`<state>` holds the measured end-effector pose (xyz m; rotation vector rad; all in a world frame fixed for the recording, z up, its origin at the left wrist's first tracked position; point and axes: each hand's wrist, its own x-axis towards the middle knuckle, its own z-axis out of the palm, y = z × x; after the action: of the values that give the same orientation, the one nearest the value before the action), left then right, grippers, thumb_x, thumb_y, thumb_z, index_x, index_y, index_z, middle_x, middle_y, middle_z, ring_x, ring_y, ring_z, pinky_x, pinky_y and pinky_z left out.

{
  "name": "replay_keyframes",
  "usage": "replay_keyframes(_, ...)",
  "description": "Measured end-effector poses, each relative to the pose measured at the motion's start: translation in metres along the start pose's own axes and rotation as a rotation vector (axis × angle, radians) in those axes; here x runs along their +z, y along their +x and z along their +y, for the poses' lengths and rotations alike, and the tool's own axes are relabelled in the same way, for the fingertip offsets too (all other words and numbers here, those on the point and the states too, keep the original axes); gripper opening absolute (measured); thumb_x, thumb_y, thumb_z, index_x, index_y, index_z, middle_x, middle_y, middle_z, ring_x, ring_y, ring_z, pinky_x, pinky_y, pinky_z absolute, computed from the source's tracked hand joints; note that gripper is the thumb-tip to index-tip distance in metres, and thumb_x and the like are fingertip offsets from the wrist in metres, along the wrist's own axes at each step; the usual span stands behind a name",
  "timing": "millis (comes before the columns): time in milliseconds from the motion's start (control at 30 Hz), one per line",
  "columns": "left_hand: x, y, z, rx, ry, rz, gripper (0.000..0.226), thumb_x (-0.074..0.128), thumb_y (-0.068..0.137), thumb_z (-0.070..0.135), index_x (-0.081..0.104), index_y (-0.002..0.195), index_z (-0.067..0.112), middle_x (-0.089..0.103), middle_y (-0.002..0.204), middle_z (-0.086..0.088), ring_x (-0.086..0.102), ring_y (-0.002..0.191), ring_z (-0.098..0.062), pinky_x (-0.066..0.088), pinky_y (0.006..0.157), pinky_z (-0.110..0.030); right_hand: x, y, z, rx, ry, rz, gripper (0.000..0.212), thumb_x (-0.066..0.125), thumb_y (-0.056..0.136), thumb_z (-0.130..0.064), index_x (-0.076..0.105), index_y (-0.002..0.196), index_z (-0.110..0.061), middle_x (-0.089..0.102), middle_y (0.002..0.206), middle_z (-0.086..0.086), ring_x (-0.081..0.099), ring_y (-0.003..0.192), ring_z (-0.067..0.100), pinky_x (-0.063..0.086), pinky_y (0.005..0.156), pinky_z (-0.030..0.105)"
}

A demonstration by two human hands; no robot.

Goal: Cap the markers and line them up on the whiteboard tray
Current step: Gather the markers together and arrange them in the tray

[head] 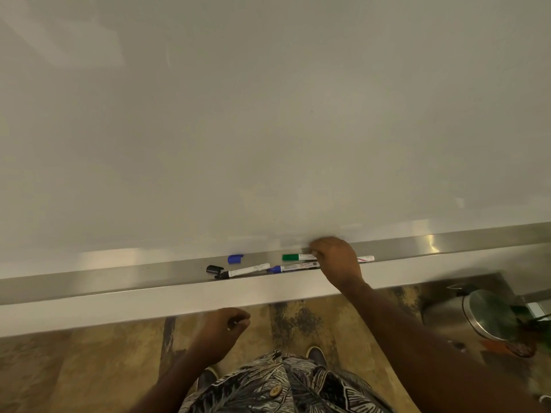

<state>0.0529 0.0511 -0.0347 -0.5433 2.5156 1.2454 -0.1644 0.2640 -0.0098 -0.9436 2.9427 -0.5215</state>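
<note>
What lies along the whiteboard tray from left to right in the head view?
Loose black cap → uncapped black marker → uncapped blue marker → right hand, its grip on the green marker. The blue cap and green marker sit farther back, overlapping that order.

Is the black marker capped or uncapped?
Uncapped. The black marker lies on the tray with its tip bare; the black cap sits loose beside it.
</note>
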Motion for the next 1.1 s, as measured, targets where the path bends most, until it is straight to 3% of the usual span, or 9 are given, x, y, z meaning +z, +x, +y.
replay_keyframes(133,-0.002,0.001,0.0,0.005,-0.012,-0.009,0.014,0.061,0.086,0.031,0.058,0.09,0.044,0.063,0.09,0.02,0.061,0.086,0.001,0.044,0.073,-0.011,-0.019,-0.007,0.026,0.335,0.019,0.177,0.01,0.063,0.082,-0.01,0.072,0.081,-0.015,0.075,0.079,0.006,0.065,0.07,0.026,0.054,0.072,0.037)
replay_keyframes(233,-0.001,0.003,0.003,0.003,-0.005,-0.005,0.014,0.062,0.087,0.029,0.066,0.099,0.033,0.064,0.092,0.017,0.061,0.086,-0.001,0.043,0.073,-0.01,-0.023,-0.01,0.039,0.537,-0.033,0.086,0.016,0.06,0.087,-0.028,0.072,0.083,-0.019,0.074,0.082,0.004,0.064,0.079,0.027,0.046,0.078,0.037)
replay_keyframes(333,0.0,0.006,0.006,0.01,0.004,-0.015,0.016,0.061,0.086,0.031,0.067,0.101,0.031,0.066,0.093,0.017,0.062,0.086,-0.001,0.048,0.079,-0.017,-0.021,-0.007,0.041,0.606,-0.147,0.003,0.038,0.054,0.086,-0.052,0.072,0.084,-0.018,0.071,0.084,0.004,0.059,0.088,0.027,0.039,0.081,0.039)
replay_keyframes(533,-0.003,0.006,0.011,0.029,0.001,-0.012,0.013,0.061,0.086,0.03,0.06,0.091,0.043,0.067,0.09,0.018,0.064,0.082,-0.003,0.052,0.079,-0.021,-0.015,0.003,0.034,0.617,-0.281,-0.087,0.058,0.05,0.075,-0.074,0.065,0.073,-0.018,0.064,0.077,0.002,0.053,0.088,0.026,0.033,0.078,0.04)
replay_keyframes(667,-0.006,0.002,0.012,0.037,-0.017,0.0,0.02,0.062,0.086,0.028,0.056,0.086,0.048,0.066,0.089,0.018,0.064,0.082,-0.005,0.052,0.078,-0.02,-0.014,0.006,0.029,0.61,-0.274,-0.094,0.045,0.055,0.079,-0.063,0.06,0.071,-0.02,0.064,0.077,0.001,0.053,0.089,0.025,0.032,0.078,0.039)
replay_keyframes(767,-0.009,0.003,0.014,0.038,-0.021,0.013,0.014,0.061,0.087,0.029,0.061,0.092,0.041,0.067,0.092,0.016,0.063,0.084,-0.004,0.049,0.076,-0.016,-0.016,0.008,0.028,0.623,-0.226,-0.075,0.038,0.058,0.078,-0.055,0.054,0.065,-0.021,0.055,0.069,-0.001,0.051,0.083,0.024,0.028,0.074,0.038)
replay_keyframes(900,-0.015,0.011,0.032,0.056,-0.077,0.07,0.015,0.06,0.087,0.025,0.068,0.1,0.026,0.069,0.089,0.013,0.064,0.082,-0.003,0.044,0.072,-0.011,-0.02,0.003,0.02,0.609,-0.108,-0.004,0.033,0.06,0.075,-0.052,0.062,0.065,-0.021,0.058,0.065,-0.004,0.051,0.073,0.02,0.029,0.073,0.037)
replay_keyframes(1000,-0.017,0.028,0.065,0.081,-0.202,0.082,0.014,0.059,0.089,0.023,0.069,0.098,0.021,0.071,0.084,0.008,0.066,0.075,-0.003,0.049,0.07,-0.015,-0.018,-0.01,0.005,0.482,0.052,0.109,0.025,0.066,0.076,-0.049,0.068,0.074,-0.024,0.064,0.075,-0.006,0.056,0.079,0.019,0.031,0.076,0.037)
replay_keyframes(1100,-0.015,0.054,0.106,0.098,-0.35,0.072,0.016,0.057,0.089,0.023,0.069,0.097,0.016,0.073,0.087,-0.001,0.068,0.079,-0.012,0.056,0.073,-0.026,-0.013,-0.019,-0.015,0.337,0.138,0.21,0.025,0.07,0.075,-0.048,0.069,0.084,-0.025,0.066,0.081,-0.007,0.055,0.082,0.016,0.033,0.078,0.038)
